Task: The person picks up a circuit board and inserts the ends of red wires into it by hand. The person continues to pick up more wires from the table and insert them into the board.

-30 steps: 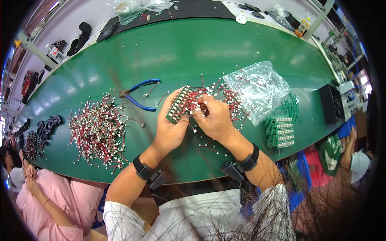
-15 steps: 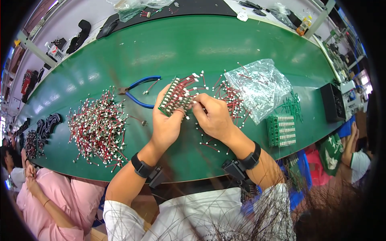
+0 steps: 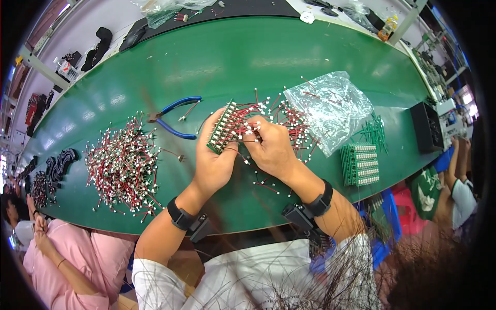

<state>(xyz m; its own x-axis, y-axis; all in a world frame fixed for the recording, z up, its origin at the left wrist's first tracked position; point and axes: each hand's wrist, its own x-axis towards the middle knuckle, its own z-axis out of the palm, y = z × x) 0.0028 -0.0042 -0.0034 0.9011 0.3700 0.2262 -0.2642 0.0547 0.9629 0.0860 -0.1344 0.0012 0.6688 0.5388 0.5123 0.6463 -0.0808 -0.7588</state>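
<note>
Your left hand (image 3: 207, 164) is clamped on the green circuit board (image 3: 221, 128), palm along its left side and thumb by its near end, so this is the nearer hand. The board is held up over the green table (image 3: 232, 62), its long axis running from near left to far right, and it lies just left of the fingertips of your right hand (image 3: 271, 147). A fringe of red leads (image 3: 241, 118) with white plugs sticks out rightward from the board and crowds the gap before those fingertips; finger and thumb curl close together among the plugs, but you cannot tell from here whether they pinch one. Around you, from the left, a big wire heap (image 3: 124, 168) spreads well apart from the board; the blue-handled cutters (image 3: 168, 108) lie between that heap and your left hand, toward the far side, handles spread; a smaller wire pile (image 3: 298, 126) sits just beyond your right hand, partly hidden by it; the clear plastic bag (image 3: 333, 111) lies right of that pile, then the stack of boards (image 3: 360, 164) on the near side, green strips (image 3: 376, 133) beyond it, and the black box (image 3: 421, 129) farthest right
</note>
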